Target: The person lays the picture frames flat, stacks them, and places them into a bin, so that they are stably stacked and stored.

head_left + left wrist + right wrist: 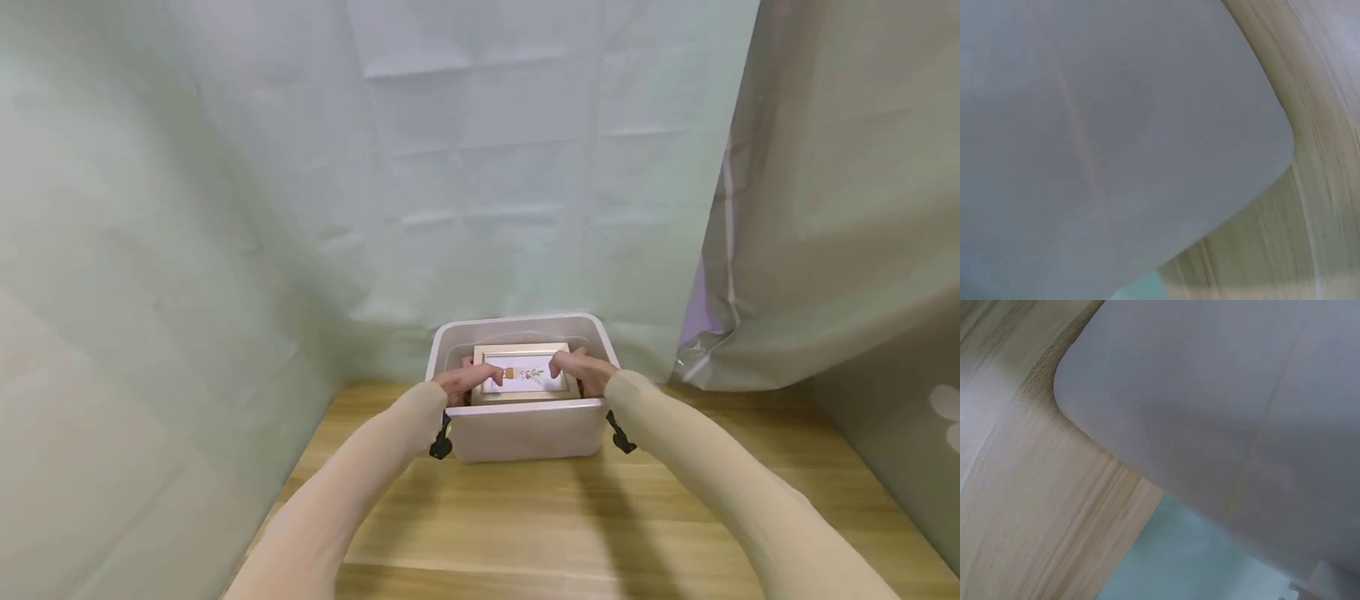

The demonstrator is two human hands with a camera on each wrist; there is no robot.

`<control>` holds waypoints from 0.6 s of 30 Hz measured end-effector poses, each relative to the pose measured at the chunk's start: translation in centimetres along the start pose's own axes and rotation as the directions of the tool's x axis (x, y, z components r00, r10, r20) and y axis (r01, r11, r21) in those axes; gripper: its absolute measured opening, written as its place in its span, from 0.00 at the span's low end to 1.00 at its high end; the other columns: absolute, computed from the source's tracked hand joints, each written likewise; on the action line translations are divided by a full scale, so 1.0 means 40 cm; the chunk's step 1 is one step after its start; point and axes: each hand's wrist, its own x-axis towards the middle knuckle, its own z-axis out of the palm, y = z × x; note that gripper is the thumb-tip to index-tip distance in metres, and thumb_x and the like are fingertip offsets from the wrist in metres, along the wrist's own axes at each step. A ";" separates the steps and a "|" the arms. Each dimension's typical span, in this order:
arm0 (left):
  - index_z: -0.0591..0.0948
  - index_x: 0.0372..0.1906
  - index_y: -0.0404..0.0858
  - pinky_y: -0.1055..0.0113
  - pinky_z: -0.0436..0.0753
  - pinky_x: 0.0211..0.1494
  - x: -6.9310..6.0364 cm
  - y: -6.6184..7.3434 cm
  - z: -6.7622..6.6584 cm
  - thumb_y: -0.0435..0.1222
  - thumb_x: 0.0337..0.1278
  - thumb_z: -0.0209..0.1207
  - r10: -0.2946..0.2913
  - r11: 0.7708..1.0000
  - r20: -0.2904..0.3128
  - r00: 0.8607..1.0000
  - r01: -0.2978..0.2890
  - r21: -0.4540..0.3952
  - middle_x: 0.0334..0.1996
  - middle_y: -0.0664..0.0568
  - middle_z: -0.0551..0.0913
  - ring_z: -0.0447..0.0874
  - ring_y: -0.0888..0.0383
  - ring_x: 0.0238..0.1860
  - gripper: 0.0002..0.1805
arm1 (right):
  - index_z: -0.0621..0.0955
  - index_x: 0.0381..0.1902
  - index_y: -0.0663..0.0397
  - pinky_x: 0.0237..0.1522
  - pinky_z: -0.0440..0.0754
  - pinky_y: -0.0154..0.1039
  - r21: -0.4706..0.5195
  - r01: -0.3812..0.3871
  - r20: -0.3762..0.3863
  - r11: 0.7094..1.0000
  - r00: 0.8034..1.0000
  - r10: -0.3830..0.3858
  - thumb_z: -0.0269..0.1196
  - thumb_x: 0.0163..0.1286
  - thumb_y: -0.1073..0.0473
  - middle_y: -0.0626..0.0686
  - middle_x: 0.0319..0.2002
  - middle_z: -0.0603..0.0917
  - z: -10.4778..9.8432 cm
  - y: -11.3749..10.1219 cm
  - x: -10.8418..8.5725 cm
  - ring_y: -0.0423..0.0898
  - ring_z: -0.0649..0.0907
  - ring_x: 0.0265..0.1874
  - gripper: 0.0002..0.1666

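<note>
A picture frame (527, 350) with a pale wooden border and a plant print lies face up inside a white plastic bin (525, 433). My left hand (467, 379) grips the frame's left side, its thumb over the picture. On the right side, my right hand (583, 369) grips it the same way, thumb on top. The fingers beneath are mostly hidden by the frame and the bin's walls. Both wrist views show only the bin's outside wall (1166, 137), close up, and no fingers clearly.
The bin stands on a wood-grain table (517, 517), near its back edge. Pale hanging sheets (480, 183) enclose the back and left. A greyish sheet (847, 208) hangs on the right, with a gap beside it. Dark straps (441, 442) sit at the wrists.
</note>
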 end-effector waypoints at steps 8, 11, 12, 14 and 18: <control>0.36 0.89 0.40 0.30 0.64 0.84 -0.023 -0.008 -0.013 0.48 0.57 0.65 0.049 0.998 -0.036 0.998 -0.050 -0.034 0.89 0.36 0.37 0.51 0.32 0.87 0.65 | 0.38 0.81 0.71 0.87 0.59 0.66 -0.062 0.029 0.064 0.998 0.998 -0.025 0.65 0.62 0.58 0.69 0.85 0.39 0.003 -0.022 -0.025 0.71 0.55 0.83 0.64; 0.38 0.90 0.43 0.31 0.69 0.82 -0.034 -0.004 -0.024 0.50 0.59 0.65 0.066 0.998 -0.048 0.997 -0.066 0.001 0.90 0.38 0.41 0.54 0.33 0.87 0.63 | 0.32 0.84 0.67 0.85 0.62 0.68 -0.033 0.036 0.087 0.999 0.996 -0.033 0.65 0.65 0.58 0.70 0.87 0.37 -0.005 -0.039 -0.040 0.75 0.56 0.83 0.68; 0.40 0.90 0.43 0.31 0.70 0.81 -0.038 -0.002 -0.027 0.50 0.60 0.65 0.074 0.997 -0.049 0.996 -0.073 0.014 0.90 0.38 0.44 0.56 0.33 0.86 0.62 | 0.32 0.85 0.67 0.85 0.63 0.69 -0.014 0.038 0.095 0.999 0.995 -0.037 0.66 0.66 0.59 0.71 0.87 0.38 -0.008 -0.045 -0.045 0.75 0.56 0.84 0.68; 0.43 0.90 0.43 0.32 0.73 0.79 -0.050 0.003 -0.032 0.50 0.61 0.64 0.094 0.995 -0.052 0.994 -0.092 0.038 0.89 0.38 0.49 0.59 0.34 0.85 0.60 | 0.31 0.86 0.66 0.84 0.61 0.71 0.022 0.043 0.113 0.999 0.993 -0.046 0.65 0.68 0.60 0.72 0.88 0.36 -0.014 -0.055 -0.055 0.78 0.54 0.85 0.68; 0.45 0.90 0.40 0.35 0.70 0.82 -0.076 0.008 -0.037 0.49 0.61 0.66 0.187 0.980 -0.078 0.979 -0.181 0.081 0.88 0.34 0.54 0.61 0.35 0.85 0.59 | 0.34 0.87 0.62 0.82 0.59 0.77 0.080 0.072 0.103 0.994 0.991 -0.080 0.66 0.70 0.63 0.73 0.88 0.37 -0.017 -0.070 -0.084 0.82 0.51 0.84 0.65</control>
